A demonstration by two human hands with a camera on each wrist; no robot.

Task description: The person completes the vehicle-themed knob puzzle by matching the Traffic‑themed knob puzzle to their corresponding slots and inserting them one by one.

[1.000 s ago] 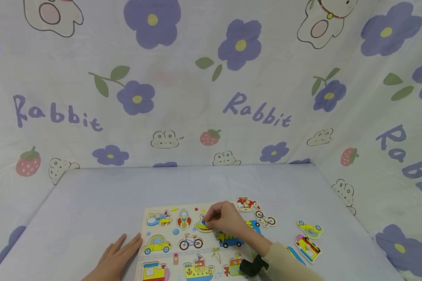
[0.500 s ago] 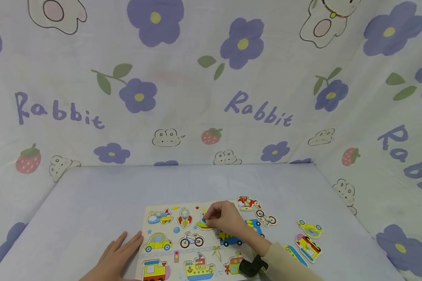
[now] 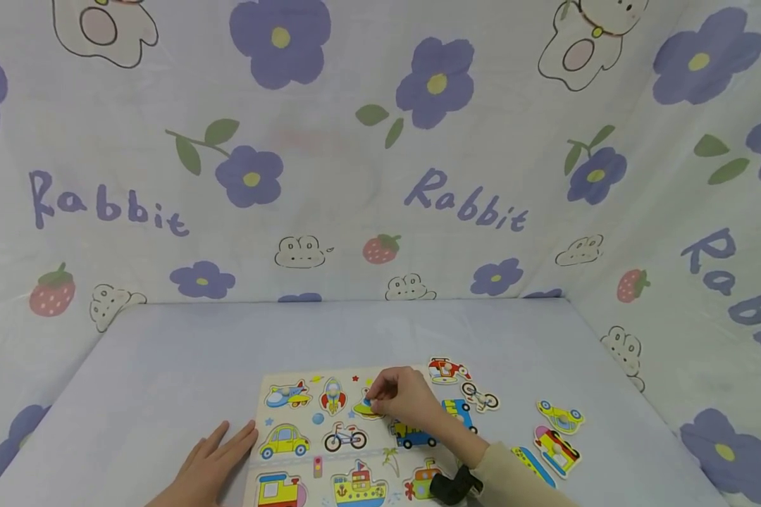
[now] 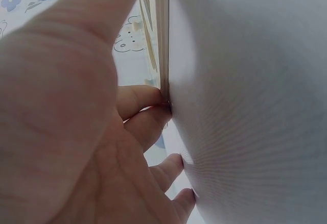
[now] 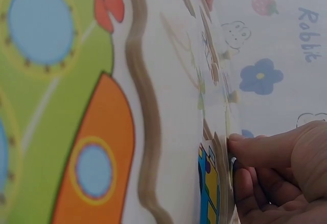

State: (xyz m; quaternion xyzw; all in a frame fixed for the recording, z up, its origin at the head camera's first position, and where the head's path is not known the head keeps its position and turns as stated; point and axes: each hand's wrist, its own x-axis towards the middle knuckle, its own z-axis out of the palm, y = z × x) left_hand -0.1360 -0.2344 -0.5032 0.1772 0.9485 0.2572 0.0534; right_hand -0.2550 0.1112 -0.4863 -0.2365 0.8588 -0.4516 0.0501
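A wooden peg puzzle board [image 3: 294, 465] with vehicle pictures lies on the pale table. My right hand [image 3: 412, 403] pinches a yellow-green flying saucer piece [image 3: 363, 411] by its knob, at the board's upper right; the fingers cover part of it. In the right wrist view the thumb and curled fingers of that hand [image 5: 278, 170] appear beyond the bus picture [image 5: 208, 188]. A plane piece [image 3: 288, 396] and a rocket piece [image 3: 333, 398] sit in the board. My left hand [image 3: 206, 461] lies with spread fingers, touching the board's left edge [image 4: 164, 40].
Right of the board lie loose pieces: a helicopter [image 3: 447, 369], a bicycle [image 3: 480, 398], a blue bus [image 3: 459, 412], a yellow car [image 3: 561, 417], a train [image 3: 557, 451] and a boat [image 3: 534, 466]. Patterned fabric walls [image 3: 330, 204] stand behind and at the sides.
Both hands hold nearly the same places, the right still on the saucer piece's knob and the left at the board's edge. Only the head view shifts slightly.
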